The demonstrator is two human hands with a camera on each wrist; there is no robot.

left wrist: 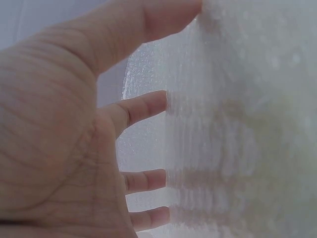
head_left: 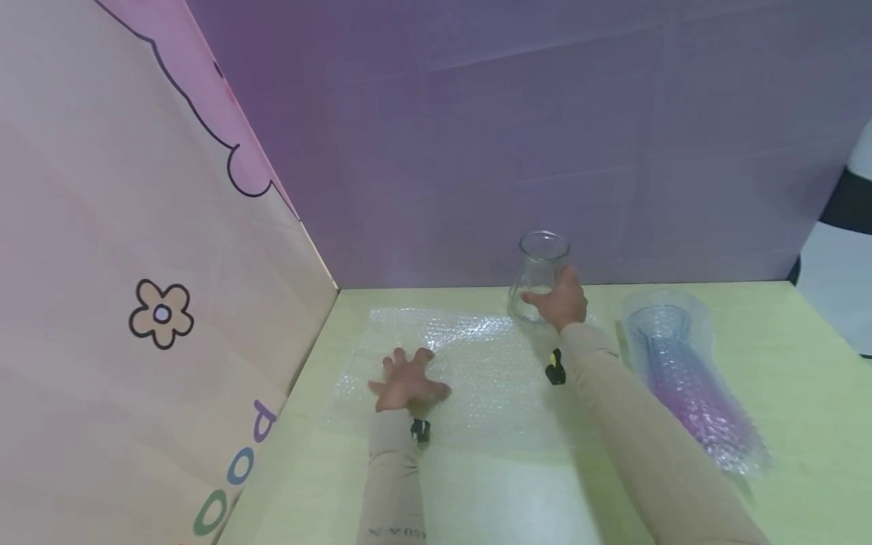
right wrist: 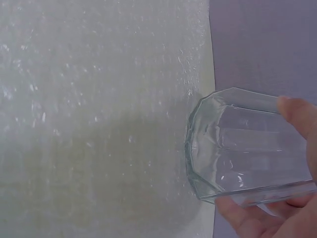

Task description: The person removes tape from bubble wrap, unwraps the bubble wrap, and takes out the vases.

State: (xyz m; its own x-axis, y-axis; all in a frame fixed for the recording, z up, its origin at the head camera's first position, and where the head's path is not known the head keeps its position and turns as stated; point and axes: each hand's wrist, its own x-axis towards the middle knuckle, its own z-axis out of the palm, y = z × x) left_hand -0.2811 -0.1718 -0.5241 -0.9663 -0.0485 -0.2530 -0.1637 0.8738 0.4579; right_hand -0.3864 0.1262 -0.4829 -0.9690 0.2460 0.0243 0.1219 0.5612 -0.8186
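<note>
A clear glass vase (head_left: 543, 261) with a flared rim is near the table's back edge. My right hand (head_left: 560, 300) grips it from the right side, thumb on one side and fingers on the other. In the right wrist view the vase (right wrist: 247, 136) shows flat facets and a thick base close to the bubble wrap; whether they touch, I cannot tell. The sheet of bubble wrap (head_left: 497, 393) lies spread out flat. On its left part rests my left hand (head_left: 406, 382), fingers spread apart. In the left wrist view the fingertips (left wrist: 157, 101) touch the plastic.
At the right of the table (head_left: 804, 409) lies a wrapped vase (head_left: 695, 386), purple-pink through its bubble wrap. A printed panel (head_left: 163, 227) borders the left side. A purple-grey backdrop (head_left: 545, 136) rises behind the back edge.
</note>
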